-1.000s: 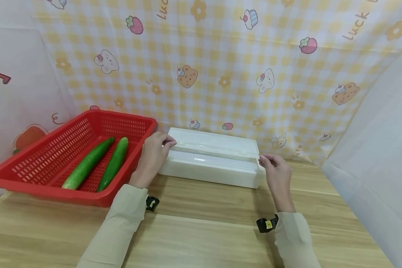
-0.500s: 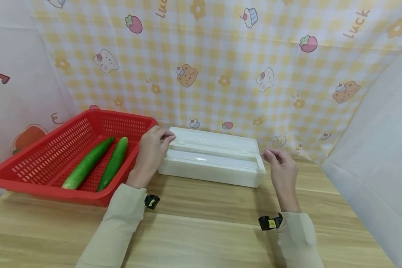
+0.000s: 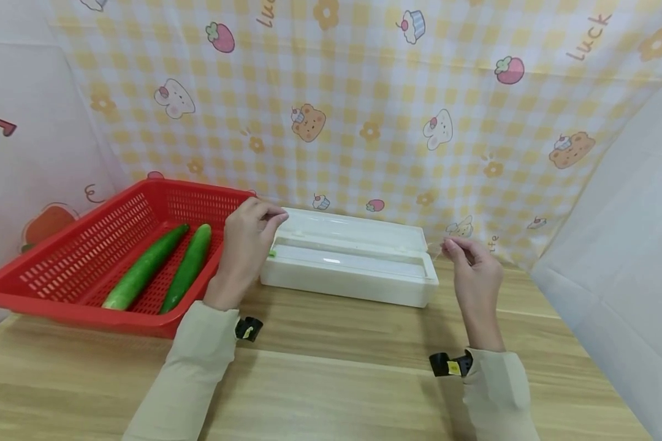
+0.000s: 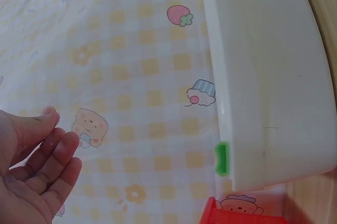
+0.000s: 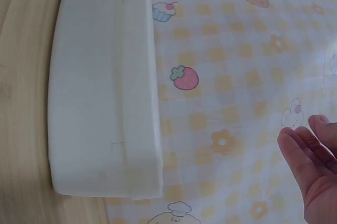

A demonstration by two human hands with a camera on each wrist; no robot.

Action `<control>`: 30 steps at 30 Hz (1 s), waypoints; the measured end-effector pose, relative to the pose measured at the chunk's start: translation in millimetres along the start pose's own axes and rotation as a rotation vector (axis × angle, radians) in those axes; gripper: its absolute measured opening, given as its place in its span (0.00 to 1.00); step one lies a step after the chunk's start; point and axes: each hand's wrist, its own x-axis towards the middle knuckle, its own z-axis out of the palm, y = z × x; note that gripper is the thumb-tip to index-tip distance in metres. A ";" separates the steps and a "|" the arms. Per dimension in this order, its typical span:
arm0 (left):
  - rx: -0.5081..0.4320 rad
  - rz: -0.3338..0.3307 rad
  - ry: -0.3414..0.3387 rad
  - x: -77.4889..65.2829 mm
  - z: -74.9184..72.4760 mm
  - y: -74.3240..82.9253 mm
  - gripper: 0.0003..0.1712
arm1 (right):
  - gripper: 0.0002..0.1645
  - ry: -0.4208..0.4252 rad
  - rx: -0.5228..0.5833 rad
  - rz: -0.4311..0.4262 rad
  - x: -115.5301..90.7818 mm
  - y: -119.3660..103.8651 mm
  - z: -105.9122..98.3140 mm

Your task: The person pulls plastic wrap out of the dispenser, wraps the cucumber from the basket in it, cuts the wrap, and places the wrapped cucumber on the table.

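Head view: left hand [image 3: 247, 240] and right hand [image 3: 479, 272] pinch clear film [image 3: 435, 249] by opposite ends of the open white cling-film box [image 3: 347, 283], beside a red basket [image 3: 77, 315] of cucumbers [image 3: 189, 267]. Left wrist: green slider [image 4: 222, 159] on the box. Right wrist: hand apart from the box.

Wood-grain table [image 3: 331, 392] carries two items directly, head view, clock centred on the tabletop: slotted red plastic basket [image 3: 94, 315] at 10 o'clock, angled, and white oblong box [image 3: 344, 285] just past 12, base flat on the wood, long side running roughly 9-to-3.
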 end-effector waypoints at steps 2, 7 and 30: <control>-0.001 0.004 0.008 0.6 -1.5 2.1 0.08 | 0.12 0.007 0.019 -0.003 0.4 -1.9 -1.2; 0.004 0.022 0.031 2.3 -5.5 7.6 0.08 | 0.12 0.032 0.034 -0.030 2.2 -5.7 -3.6; -0.038 0.066 0.131 6.3 -22.2 22.4 0.08 | 0.09 0.070 0.179 -0.069 2.3 -29.0 -13.6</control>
